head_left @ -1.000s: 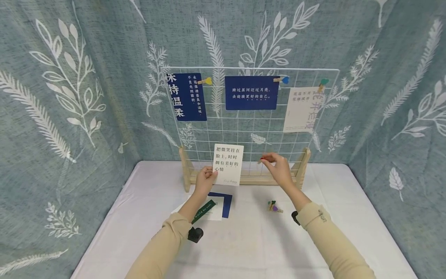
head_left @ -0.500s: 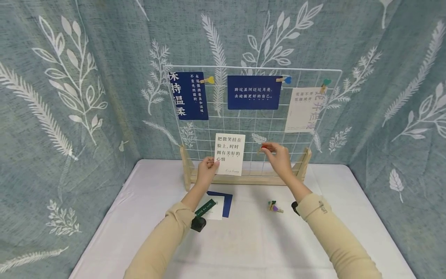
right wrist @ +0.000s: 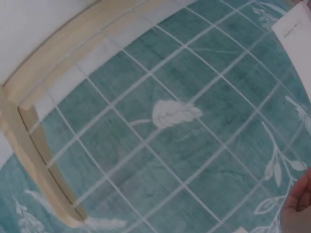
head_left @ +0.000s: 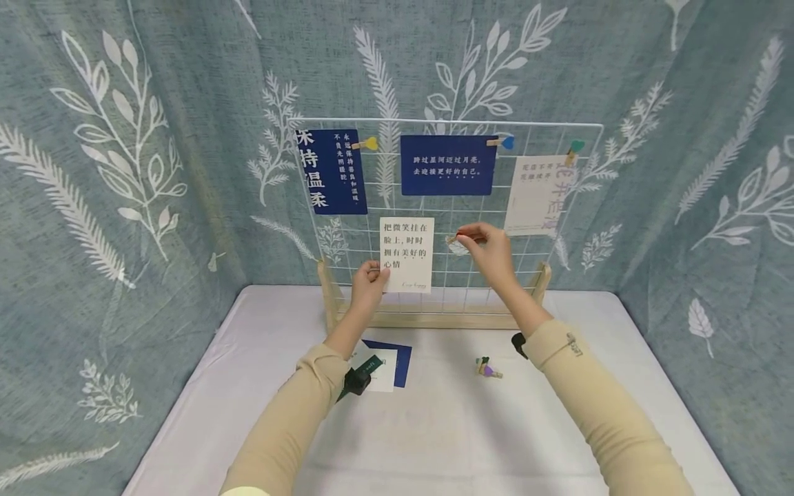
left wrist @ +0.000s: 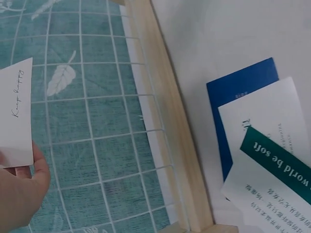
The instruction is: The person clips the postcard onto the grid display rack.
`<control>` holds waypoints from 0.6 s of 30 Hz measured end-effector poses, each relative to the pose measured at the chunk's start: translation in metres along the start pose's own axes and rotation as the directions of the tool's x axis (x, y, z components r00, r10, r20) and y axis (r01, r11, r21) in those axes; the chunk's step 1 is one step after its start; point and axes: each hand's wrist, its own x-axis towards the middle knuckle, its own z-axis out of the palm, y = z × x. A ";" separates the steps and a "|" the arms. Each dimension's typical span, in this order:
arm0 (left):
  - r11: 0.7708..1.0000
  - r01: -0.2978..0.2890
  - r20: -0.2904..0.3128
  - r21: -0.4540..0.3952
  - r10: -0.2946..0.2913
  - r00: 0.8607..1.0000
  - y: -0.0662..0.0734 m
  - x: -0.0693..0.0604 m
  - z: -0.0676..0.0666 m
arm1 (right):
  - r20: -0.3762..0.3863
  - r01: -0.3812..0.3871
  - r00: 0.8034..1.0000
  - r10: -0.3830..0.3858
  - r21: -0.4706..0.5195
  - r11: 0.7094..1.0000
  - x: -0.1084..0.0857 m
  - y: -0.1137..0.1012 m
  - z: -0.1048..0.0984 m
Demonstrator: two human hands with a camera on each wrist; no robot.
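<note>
My left hand (head_left: pixel 369 284) pinches a white card (head_left: pixel 407 255) with black characters by its lower left corner, upright in front of the white wire grid (head_left: pixel 471 275). In the left wrist view the card's (left wrist: pixel 17 114) "Keep happy" end shows above my thumb and fingers. Right of the card, my right hand (head_left: pixel 493 253) pinches a small wooden clothespin (head_left: pixel 453 238) with a red end, apart from the card. The right wrist view shows only part of that hand (right wrist: pixel 297 206) at the edge; the clothespin is out of sight there.
Clothespins hold two blue cards (head_left: pixel 338 172) (head_left: pixel 448 165) and a pale card (head_left: pixel 535 196) on the grid. More cards (head_left: pixel 403 365) and a green strip (left wrist: pixel 279 158) lie on the white table. Several clothespins (head_left: pixel 488 368) lie at right. A wooden base (head_left: pixel 434 320) carries the grid.
The left hand has raised the white card along the grid. My right hand has risen too and shifted slightly left, with the clothespin still pinched.
</note>
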 end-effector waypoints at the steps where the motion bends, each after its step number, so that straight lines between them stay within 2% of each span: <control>1: 1.000 0.006 -0.003 0.009 -0.006 1.000 -0.001 0.003 0.001 | -0.001 -0.006 1.000 0.006 0.007 1.000 0.002 -0.003 0.000; 2: 1.000 0.002 -0.009 0.017 -0.002 1.000 -0.003 0.007 0.002 | -0.003 -0.009 1.000 0.009 0.011 1.000 0.004 -0.006 0.000; 3: 0.998 0.041 -0.022 0.048 -0.040 0.999 0.001 0.008 0.004 | -0.006 -0.011 1.000 0.011 0.011 1.000 0.005 -0.008 0.000; 4: 0.999 0.026 -0.015 0.043 -0.025 1.000 0.002 0.009 0.005 | -0.010 -0.013 1.000 0.013 0.016 1.000 0.007 -0.010 0.000; 8: 0.996 -0.092 -0.003 -0.019 0.092 0.996 -0.031 0.036 0.007 | -0.048 -0.031 0.998 0.033 0.042 0.999 0.013 -0.012 0.003; 11: 0.996 -0.087 0.006 -0.014 0.087 0.996 -0.039 0.048 0.011 | -0.113 -0.049 0.992 0.059 0.090 0.995 0.018 -0.012 0.005; 12: 0.998 -0.063 0.007 0.006 0.063 0.998 -0.034 0.047 0.012 | -0.143 -0.053 0.987 0.068 0.109 0.993 0.020 -0.012 0.006; 13: 0.999 -0.047 0.011 0.014 0.047 0.999 -0.021 0.040 0.012 | -0.176 -0.053 0.982 0.075 0.123 0.991 0.022 -0.012 0.006; 16: 0.996 -0.084 -0.004 0.009 0.084 0.996 -0.033 0.057 0.016 | -0.268 -0.049 0.959 0.092 0.163 0.985 0.027 -0.014 0.007; 18: 0.990 -0.139 -0.007 -0.032 0.139 0.990 -0.055 0.078 0.019 | -0.314 -0.051 0.944 0.106 0.180 0.982 0.029 -0.016 0.008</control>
